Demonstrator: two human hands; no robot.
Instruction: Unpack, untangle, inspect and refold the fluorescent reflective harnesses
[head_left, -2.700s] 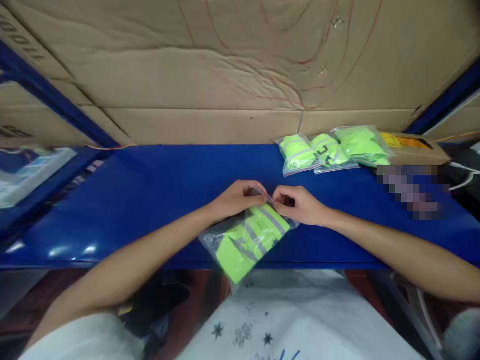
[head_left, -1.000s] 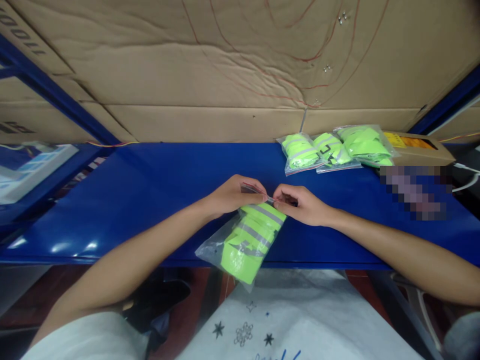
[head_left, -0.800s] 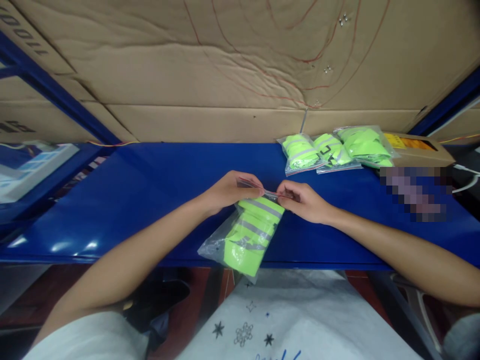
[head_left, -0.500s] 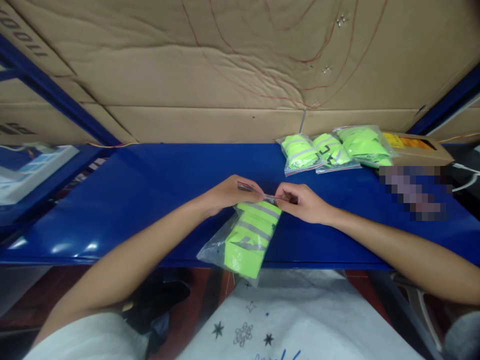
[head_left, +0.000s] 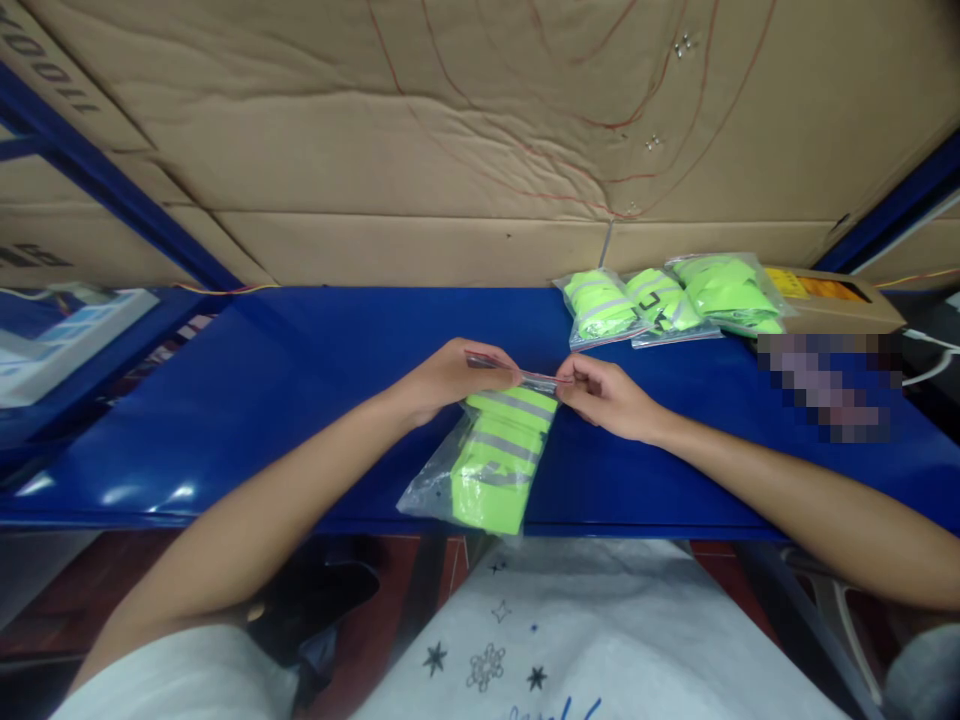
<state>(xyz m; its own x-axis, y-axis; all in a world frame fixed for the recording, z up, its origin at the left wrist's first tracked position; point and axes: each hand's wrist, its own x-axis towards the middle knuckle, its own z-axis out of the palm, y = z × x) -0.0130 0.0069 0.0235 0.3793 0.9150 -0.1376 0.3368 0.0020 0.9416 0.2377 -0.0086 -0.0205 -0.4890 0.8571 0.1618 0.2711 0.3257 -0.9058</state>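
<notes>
The left hand [head_left: 461, 375] pinches the strip [head_left: 538, 381] along the mouth of a bag [head_left: 491, 455], thumb laid over it, and the right hand [head_left: 604, 395] nips its right end between thumb and fingertips. The bag, with neon cloth [head_left: 491, 508] inside, is at the middle of the tabletop's [head_left: 300, 400] front edge; whether it rests there or hangs just above, I cannot tell. To work the strip well, I'd keep it taut between both pinches, press evenly along it, and keep cloth below the track.
</notes>
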